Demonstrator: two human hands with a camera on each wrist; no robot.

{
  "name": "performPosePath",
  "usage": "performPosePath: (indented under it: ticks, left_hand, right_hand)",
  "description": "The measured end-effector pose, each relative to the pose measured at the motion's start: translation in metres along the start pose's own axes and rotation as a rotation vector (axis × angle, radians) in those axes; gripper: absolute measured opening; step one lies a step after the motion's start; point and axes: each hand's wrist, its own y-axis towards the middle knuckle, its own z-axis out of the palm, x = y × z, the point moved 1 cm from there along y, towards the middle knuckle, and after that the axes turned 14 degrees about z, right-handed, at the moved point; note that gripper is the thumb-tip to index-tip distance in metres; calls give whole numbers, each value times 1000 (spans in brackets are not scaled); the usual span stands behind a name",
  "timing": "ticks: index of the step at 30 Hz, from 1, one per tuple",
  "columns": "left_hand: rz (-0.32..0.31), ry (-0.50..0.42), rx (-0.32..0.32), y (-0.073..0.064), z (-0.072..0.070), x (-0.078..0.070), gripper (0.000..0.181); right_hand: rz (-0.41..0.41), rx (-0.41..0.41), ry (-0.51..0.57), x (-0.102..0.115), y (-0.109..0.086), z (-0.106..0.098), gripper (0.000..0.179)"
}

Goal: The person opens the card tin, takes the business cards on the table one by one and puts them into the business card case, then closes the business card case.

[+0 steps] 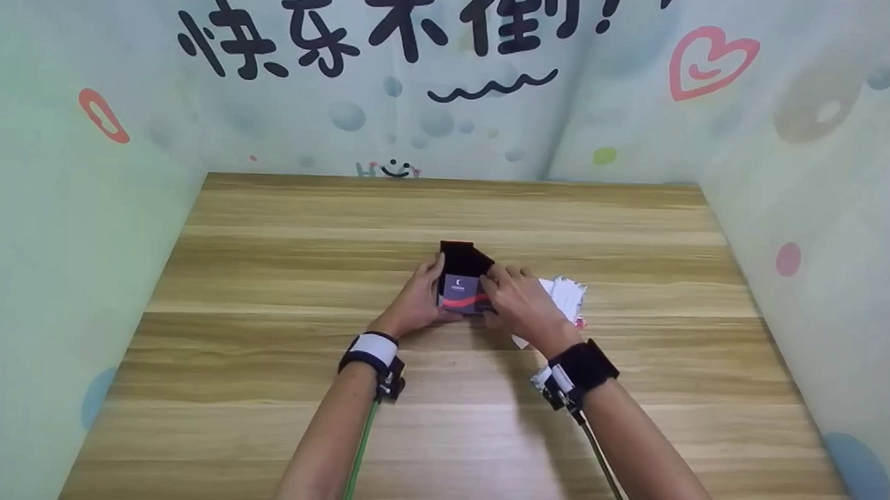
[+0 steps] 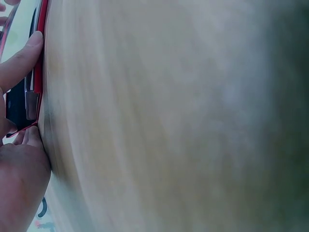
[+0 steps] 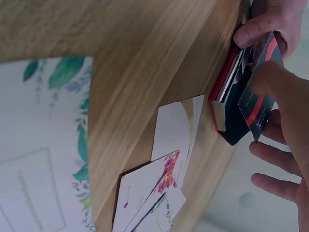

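A black business card case (image 1: 460,257) with red edges lies open near the middle of the table. My left hand (image 1: 415,300) grips its left side, the thumb (image 2: 30,53) pressing along the edge in the left wrist view. Between the thumb and fingers of my right hand (image 1: 525,304) is a dark business card (image 3: 259,108) with a red wavy stripe, pinched over the case. Its lower fingers (image 3: 275,157) are spread out behind the card. Silvery card edges (image 3: 231,72) show inside the case, under the left thumb.
Several white cards with floral prints (image 3: 145,193) lie overlapping to the right of the case. A larger-looking white card with green leaves (image 3: 43,111) is close to the right wrist camera. Printed cloth walls (image 1: 450,130) border the wooden table (image 1: 257,422) at back and sides.
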Motion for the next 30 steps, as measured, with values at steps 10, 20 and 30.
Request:
performPosePath:
  ticks: [10,20,30]
  left_hand:
    - [-13,3,9,0,-2,-2,119]
    - [-9,9,1,-1,-2,2,120]
    - [-21,-29,-8,-1,1,1,122]
  right_hand:
    - [50,-24,-7,-3,6,9,51]
    - [49,-21,-28,-1,14,13,50]
    - [58,20,-32,-4,15,21,44]
